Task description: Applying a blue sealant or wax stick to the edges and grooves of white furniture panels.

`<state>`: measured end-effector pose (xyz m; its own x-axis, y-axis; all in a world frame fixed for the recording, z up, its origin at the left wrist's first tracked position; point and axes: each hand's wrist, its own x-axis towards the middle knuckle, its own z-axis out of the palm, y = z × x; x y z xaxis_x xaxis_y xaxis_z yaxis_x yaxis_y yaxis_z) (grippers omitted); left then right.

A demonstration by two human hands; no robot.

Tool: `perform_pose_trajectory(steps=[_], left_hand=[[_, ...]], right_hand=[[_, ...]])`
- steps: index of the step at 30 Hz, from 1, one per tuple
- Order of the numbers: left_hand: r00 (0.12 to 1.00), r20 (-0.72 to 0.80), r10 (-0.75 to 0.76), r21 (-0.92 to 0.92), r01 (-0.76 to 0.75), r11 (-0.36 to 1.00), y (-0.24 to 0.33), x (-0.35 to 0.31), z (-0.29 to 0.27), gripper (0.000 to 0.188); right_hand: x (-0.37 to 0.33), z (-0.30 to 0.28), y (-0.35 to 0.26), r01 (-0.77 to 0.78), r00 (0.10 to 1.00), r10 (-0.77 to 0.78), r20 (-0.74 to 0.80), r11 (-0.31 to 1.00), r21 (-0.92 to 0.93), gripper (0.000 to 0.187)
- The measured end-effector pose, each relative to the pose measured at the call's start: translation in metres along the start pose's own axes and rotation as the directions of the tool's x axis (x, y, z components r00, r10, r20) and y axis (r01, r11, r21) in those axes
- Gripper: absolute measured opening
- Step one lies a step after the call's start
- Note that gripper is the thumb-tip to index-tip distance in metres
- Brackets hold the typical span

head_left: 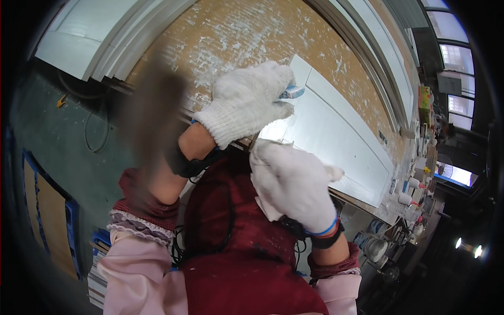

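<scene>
Nearest, a dark red apron covers the wearer's front, flanked by pink sleeves with dark red, lace-trimmed cuffs. A brown, motion-blurred shape, too indistinct to identify, overlies the left forearm. The right hand, in a white knitted glove, lies over the near edge of a white panel, toward its left end; its fingers are bent and largely hidden, and a pale flap shows beneath it, though whether this is gripped cannot be told. The left hand, similarly gloved, stands farther off at the panel's left end, its fingers bent and the thumb slightly apart, with a small blue-and-white piece held and projecting over the panel. The panel thus lies to the right of the left hand and beyond the right, extending rightward, flat on a brown bench flecked with white. Along the bench's right end stand white bottles with red tips. White mouldings border the bench at left and at right. Farthest, at upper right, are barred windows.
</scene>
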<state>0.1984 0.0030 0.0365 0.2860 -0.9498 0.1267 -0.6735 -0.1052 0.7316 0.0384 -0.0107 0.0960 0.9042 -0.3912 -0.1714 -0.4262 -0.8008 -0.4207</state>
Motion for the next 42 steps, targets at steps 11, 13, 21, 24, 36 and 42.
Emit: perform_pose_trajectory(steps=[11, 13, 21, 24, 36, 42], left_hand=[[0.996, 0.070, -0.054, -0.085, 0.060, 0.995, 0.005, -0.001, -0.011, 0.032], [0.999, 0.031, -0.022, -0.104, 0.025, 0.994, 0.005, -0.002, -0.008, 0.031], [0.999, 0.015, -0.031, -0.086, 0.032, 0.996, 0.005, -0.007, -0.011, 0.027], [0.999, -0.039, 0.030, -0.130, -0.035, 0.991, 0.003, -0.003, -0.006, 0.026], [0.997, -0.053, 0.049, -0.211, -0.059, 0.976, 0.003, -0.006, -0.007, 0.031], [0.994, -0.092, -0.061, -0.234, 0.037, 0.971, 0.010, -0.007, 0.000, 0.032]], right_hand=[[-0.019, -0.062, 0.073, -0.488, 0.844, 0.523, -0.121, 0.841, 0.233, 0.035], [-0.011, -0.070, 0.087, -0.451, 0.867, 0.473, -0.159, 0.879, 0.157, 0.035], [0.059, -0.075, 0.085, -0.261, 0.948, 0.259, -0.185, 0.965, 0.013, 0.025], [0.076, -0.058, 0.091, -0.194, 0.979, 0.183, -0.092, 0.972, -0.134, 0.025], [0.033, -0.093, 0.156, -0.404, 0.858, 0.472, -0.203, 0.864, 0.300, 0.038], [0.075, -0.078, 0.139, -0.051, 0.961, 0.088, -0.264, 0.988, 0.143, 0.021]])
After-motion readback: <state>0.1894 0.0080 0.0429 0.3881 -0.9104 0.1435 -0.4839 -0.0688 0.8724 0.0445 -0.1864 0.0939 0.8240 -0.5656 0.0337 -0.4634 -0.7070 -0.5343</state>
